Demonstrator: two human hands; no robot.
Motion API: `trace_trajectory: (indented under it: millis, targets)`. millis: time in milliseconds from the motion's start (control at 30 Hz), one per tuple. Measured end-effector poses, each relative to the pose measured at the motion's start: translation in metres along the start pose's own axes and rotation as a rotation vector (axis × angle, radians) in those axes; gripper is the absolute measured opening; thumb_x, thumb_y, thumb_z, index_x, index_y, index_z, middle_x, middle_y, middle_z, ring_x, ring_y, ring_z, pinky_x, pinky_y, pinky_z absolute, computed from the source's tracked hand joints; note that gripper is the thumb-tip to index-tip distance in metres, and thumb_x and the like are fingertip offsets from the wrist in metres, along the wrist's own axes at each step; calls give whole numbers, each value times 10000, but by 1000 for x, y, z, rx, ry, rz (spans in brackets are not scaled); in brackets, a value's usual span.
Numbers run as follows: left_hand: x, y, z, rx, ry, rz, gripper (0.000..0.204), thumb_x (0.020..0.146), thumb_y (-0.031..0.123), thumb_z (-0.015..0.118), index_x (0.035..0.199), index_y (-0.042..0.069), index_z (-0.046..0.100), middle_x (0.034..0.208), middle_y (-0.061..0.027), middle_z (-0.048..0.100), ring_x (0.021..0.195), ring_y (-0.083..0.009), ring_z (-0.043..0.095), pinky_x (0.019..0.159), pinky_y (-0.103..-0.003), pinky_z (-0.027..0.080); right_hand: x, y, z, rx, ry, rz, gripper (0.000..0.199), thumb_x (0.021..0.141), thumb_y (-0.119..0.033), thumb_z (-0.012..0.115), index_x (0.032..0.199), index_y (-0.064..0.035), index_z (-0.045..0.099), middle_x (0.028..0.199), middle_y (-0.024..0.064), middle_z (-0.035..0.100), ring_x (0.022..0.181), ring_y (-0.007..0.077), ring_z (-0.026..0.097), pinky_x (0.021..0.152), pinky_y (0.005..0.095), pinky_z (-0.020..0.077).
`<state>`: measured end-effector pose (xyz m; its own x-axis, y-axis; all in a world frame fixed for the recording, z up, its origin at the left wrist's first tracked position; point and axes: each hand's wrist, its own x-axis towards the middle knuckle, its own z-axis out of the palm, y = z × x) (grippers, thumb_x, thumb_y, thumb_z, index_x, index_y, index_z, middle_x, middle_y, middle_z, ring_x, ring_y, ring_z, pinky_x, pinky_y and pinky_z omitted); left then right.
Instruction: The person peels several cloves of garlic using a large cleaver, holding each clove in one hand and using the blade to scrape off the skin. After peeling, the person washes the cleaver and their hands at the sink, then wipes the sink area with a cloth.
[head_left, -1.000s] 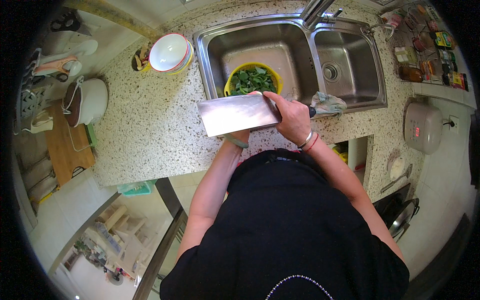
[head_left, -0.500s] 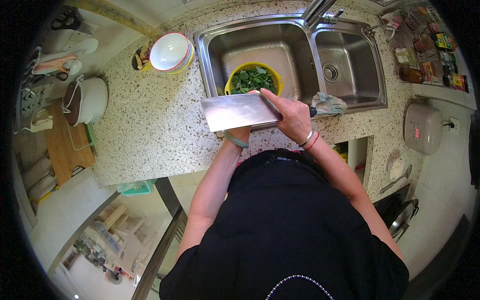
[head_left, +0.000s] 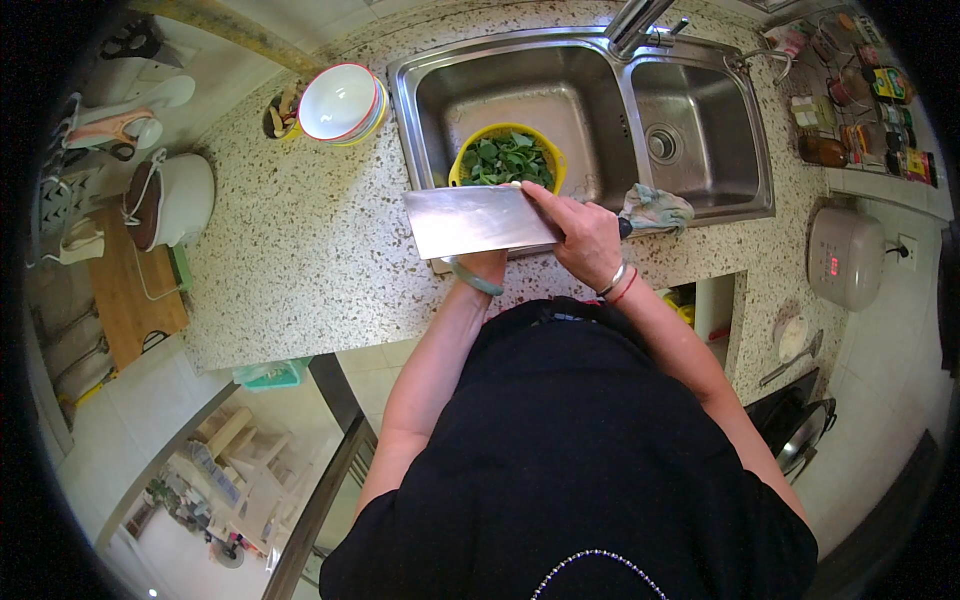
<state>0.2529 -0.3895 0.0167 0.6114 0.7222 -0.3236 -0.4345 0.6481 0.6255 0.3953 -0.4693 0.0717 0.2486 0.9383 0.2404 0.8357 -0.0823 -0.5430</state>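
Observation:
My right hand [head_left: 588, 240] is closed around the dark handle of a cleaver [head_left: 480, 222]. The forefinger stretches along the blade's upper edge. The wide steel blade lies level across the sink's near rim and points left. Behind it is my left hand [head_left: 488, 265]. Only the part near its wrist, with a green bangle, shows; its fingers are hidden by the blade. A small whitish bit [head_left: 516, 184] peeks over the blade's top edge, too small to name. Just beyond the blade, a yellow basket [head_left: 561, 165] of green leaves [head_left: 508, 158] stands in the larger sink basin.
The double steel sink [head_left: 400, 75] has a faucet [head_left: 635, 30] at its back. A crumpled cloth [head_left: 655, 208] lies on the near rim, right of the cleaver handle. Stacked bowls [head_left: 340, 104] stand left of the sink. A rice cooker [head_left: 845, 258] sits at the far right.
The cleaver and both hands have shifted only very slightly. My grip on the handle looks the same, and the basket of leaves stays in place.

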Motion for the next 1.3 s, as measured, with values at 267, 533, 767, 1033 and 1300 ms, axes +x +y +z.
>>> trace_trajectory:
  millis: [267, 533, 767, 1033, 1300]
  targets:
    - [1, 1, -7, 261, -37, 72, 383, 973, 332, 466, 1257, 80, 517, 1233, -73, 564, 1128, -195, 550, 992, -352, 437, -1, -1, -1, 0, -28, 23, 578, 704, -11, 589, 1265, -139, 538, 844, 85, 669, 687, 254, 647, 599, 356, 500]
    - [-3, 6, -8, 1, -77, -58, 366, 975, 301, 456, 1258, 76, 507, 1232, -80, 567, 1136, -202, 550, 994, -362, 445, -5, 7, 4, 8, -30, 7, 562, 695, -11, 595, 1237, -158, 557, 847, 68, 674, 703, 243, 652, 619, 356, 501]
    - [-4, 9, -3, 124, -45, -2, 332, 972, 257, 471, 1227, 54, 537, 1194, -77, 588, 1091, -189, 568, 972, -353, 457, -9, 15, 2, 27, -17, 34, 533, 707, -11, 594, 1216, -166, 573, 881, 82, 689, 709, 254, 662, 610, 360, 516]
    - [1, -8, -11, 120, -21, 29, 323, 980, 252, 475, 1241, 71, 531, 1177, -84, 596, 1073, -190, 570, 950, -338, 463, -3, 4, 4, 75, -7, 60, 506, 712, -15, 585, 1194, -172, 586, 897, 96, 691, 707, 270, 662, 606, 378, 520]
    - [3, 10, 6, 245, 143, -174, 459, 842, 195, 702, 1236, 109, 483, 1157, -28, 581, 1110, -186, 543, 958, -364, 449, -7, 30, 9, 19, -15, 109, 430, 738, -46, 605, 1150, -166, 615, 892, 114, 687, 690, 278, 658, 580, 386, 516]
